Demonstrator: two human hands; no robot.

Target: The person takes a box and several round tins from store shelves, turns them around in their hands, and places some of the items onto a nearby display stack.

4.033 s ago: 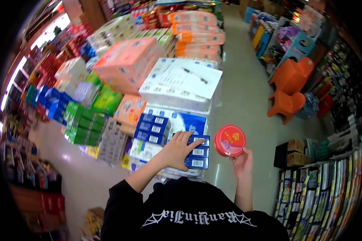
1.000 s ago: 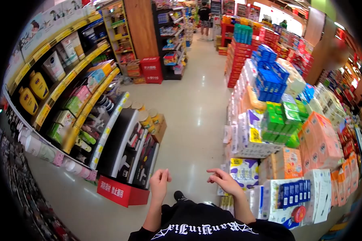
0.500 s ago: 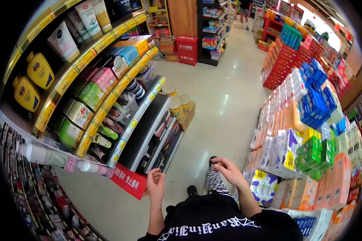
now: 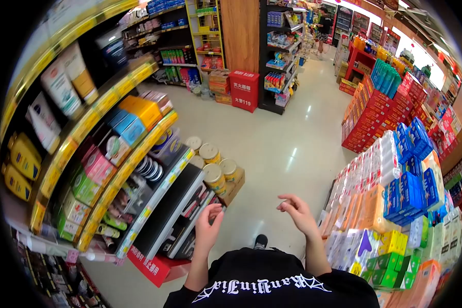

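My left hand (image 4: 208,224) is raised in front of the black shirt (image 4: 272,274), near the low end of the left shelves (image 4: 164,226). Its fingers are curled but apart, and nothing shows in it. To the right, over the floor, my right hand (image 4: 296,211) is held up with loosely bent fingers, also holding nothing. A wide gap separates the two hands. Neither one touches any goods. Yellow-labelled cans (image 4: 214,177) in a carton stand beyond my left hand, and packs of tissue (image 4: 359,205) are stacked to the right of my right hand.
Curved shelves with tubes (image 4: 61,84) and yellow bottles (image 4: 18,182) line the left. A red box (image 4: 244,91) stands by a wooden pillar (image 4: 240,36). Red cartons (image 4: 377,115) and blue packs (image 4: 405,195) are piled on the right. A person (image 4: 323,31) is far down the aisle.
The red round tin and blue boxes held four seconds ago are out of my hands. My view has swung toward the aisle, and I have moved forward along the shelves.
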